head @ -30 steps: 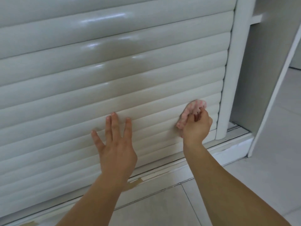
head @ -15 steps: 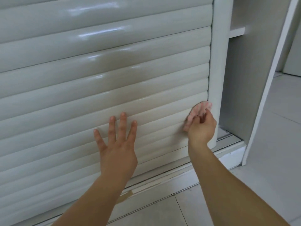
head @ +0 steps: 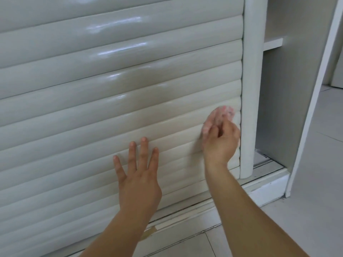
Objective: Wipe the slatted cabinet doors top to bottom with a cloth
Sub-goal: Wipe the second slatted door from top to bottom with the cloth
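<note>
The slatted cabinet door (head: 92, 89) fills the left and centre of the view, its glossy white slats running crosswise. The left hand (head: 138, 175) lies flat on the lower slats, fingers straight and spread. Just to its right, the right hand (head: 220, 140) grips a pink cloth (head: 219, 117), fingers curled round it, pressing it against a slat beside the door's upright edge post (head: 250, 89). Farther right stands an open shelf (head: 272, 43) above pale floor tiles (head: 315, 182).
</note>
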Motion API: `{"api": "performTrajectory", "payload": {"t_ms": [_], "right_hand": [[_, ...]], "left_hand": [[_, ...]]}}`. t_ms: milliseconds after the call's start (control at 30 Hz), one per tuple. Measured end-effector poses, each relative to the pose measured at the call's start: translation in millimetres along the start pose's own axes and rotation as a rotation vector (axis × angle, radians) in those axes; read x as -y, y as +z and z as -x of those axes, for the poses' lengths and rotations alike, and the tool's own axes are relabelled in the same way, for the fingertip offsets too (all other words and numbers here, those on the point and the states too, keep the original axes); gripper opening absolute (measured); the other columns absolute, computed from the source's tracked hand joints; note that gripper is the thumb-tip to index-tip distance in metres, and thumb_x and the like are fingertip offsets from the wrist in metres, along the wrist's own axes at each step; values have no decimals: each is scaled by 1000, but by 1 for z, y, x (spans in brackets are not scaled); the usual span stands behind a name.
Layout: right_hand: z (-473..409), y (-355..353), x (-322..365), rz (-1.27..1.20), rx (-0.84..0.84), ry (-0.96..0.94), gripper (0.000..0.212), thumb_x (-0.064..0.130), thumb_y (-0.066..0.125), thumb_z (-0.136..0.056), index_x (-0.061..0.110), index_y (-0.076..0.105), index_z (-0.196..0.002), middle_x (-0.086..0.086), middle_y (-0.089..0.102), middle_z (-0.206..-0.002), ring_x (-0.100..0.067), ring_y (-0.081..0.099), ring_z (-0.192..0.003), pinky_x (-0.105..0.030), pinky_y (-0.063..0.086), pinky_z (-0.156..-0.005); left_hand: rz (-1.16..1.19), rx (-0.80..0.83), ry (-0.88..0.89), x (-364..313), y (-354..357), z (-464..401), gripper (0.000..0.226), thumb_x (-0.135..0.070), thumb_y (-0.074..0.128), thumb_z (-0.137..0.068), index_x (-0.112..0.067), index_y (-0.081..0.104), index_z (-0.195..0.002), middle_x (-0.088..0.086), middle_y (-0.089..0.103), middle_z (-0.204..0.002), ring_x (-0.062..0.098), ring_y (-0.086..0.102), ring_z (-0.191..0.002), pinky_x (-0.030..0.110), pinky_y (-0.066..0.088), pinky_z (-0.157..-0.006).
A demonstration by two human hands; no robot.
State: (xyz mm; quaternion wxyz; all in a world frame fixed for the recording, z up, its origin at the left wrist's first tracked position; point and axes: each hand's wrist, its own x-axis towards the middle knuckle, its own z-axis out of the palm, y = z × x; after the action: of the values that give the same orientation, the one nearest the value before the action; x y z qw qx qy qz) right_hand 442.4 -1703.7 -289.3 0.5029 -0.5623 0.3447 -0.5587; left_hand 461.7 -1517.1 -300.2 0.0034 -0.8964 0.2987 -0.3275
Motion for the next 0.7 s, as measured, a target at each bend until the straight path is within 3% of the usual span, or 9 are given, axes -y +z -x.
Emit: {"api": "performTrajectory", "payload": {"t_ms": [133,200,267,333,367,433,500,633,700], "right_hand": [[85,21,2,19,392,-408,30,22,50,-91,21,65,-117,2,58,-115,-15,49,-106,-9,30,-90],[90,23,0,39,408,-543,35,26,48,-87,21,69,-114,2,59,-110,-20,49,-101,-2,27,-88],[64,21,2,16,280,-533,26,22,56,-85,24,72,-104,7,55,-101,-20,51,-97,-9,34,-87],[21,9,15,-35,36,-343,7,19,63,-86,24,68,-84,8,54,-87,-16,56,-87,-23,42,-78],[-2,4,19,-89,-57,-149,9,16,63,-88,20,64,-81,9,53,-81,-12,57,-79,-24,43,-74],[-28,-4,31,-40,-94,17,13,12,55,-94,18,66,-100,12,50,-92,-3,57,-82,-18,47,-82],[-27,2,30,-116,-127,88,28,14,51,-96,19,62,-122,8,48,-108,-9,56,-98,-15,43,-90],[26,18,22,-27,94,-275,15,29,61,-91,28,67,-105,7,51,-103,-15,54,-104,-20,44,-90],[19,9,22,-12,152,-353,16,23,61,-90,25,67,-105,7,50,-106,-17,53,-105,-24,42,-91]], "left_hand": [[20,-14,1,2,0,0,67,-11,25,-65,-12,61,-121,12,35,-148,32,29,-135,57,9,-107],[28,-31,2,4,0,1,63,-12,25,-66,-12,64,-116,10,34,-147,31,28,-135,56,6,-107],[8,-46,19,7,0,2,61,-11,25,-64,-10,66,-109,11,37,-147,30,30,-134,56,5,-106],[-1,-52,32,9,-1,3,58,-10,25,-62,-10,69,-101,11,37,-147,29,31,-135,58,5,-106],[-1,-54,38,9,0,3,57,-10,25,-62,-10,69,-98,11,36,-147,29,31,-135,59,6,-106],[-3,-57,45,10,-1,2,54,-10,24,-62,-13,69,-92,11,36,-147,29,30,-135,60,7,-105],[2,-57,46,9,-2,1,52,-11,23,-61,-15,69,-86,12,39,-146,29,30,-134,60,10,-104],[43,-70,38,10,-5,1,47,-11,24,-59,-15,68,-76,14,45,-142,29,32,-131,59,10,-104],[53,-53,40,13,-8,2,42,-13,30,-57,-16,68,-73,13,46,-141,28,34,-130,59,10,-104]]}}
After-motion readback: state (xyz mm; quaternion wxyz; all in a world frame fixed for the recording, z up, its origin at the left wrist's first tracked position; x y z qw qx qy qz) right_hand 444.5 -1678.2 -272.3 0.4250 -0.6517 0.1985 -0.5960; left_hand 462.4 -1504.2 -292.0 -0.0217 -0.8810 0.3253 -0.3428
